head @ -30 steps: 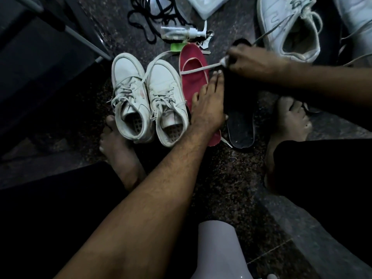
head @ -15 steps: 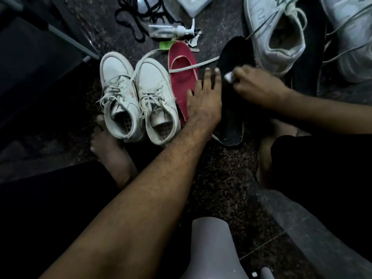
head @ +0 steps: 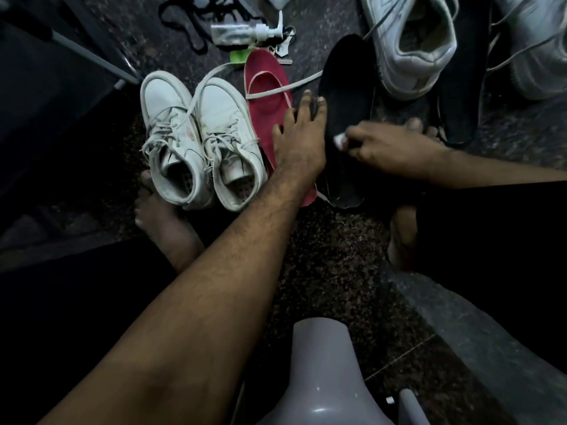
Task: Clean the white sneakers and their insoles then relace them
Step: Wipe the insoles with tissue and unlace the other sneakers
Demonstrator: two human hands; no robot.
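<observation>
While my right hand (head: 389, 148) pinches a small white wipe (head: 338, 139) against the black insole (head: 345, 118), fingers curled round it, my left hand (head: 302, 139) lies flat w/ fingers straight, just left of that grip, fingertips touching the insole's edge and palm over the red insole (head: 267, 93). Can't tell how hard either presses.

Outward from the grip: 1 black insole under it, heel end toward me; 1 red insole touching it on the left, w/ 1 loose white lace (head: 285, 87) draped across it and running over to the black one. Left of the red insole, 2 white high-top sneakers (head: 199, 139) side by side, touching, laces loose in the eyelets. Beyond the grip, up and right, 2 more white sneakers: 1 low sneaker (head: 414, 41) just past the black insole's toe, 1 partly cut off at the frame edge (head: 537, 47); a 2nd black insole (head: 463, 87) lies btwn them. Farther off, past the red insole: 1 clear pump bottle (head: 242, 33) on its side, 1 green scrap (head: 237, 56), a tangle of black laces (head: 190, 23). All on dark speckled floor (head: 322, 256).
</observation>
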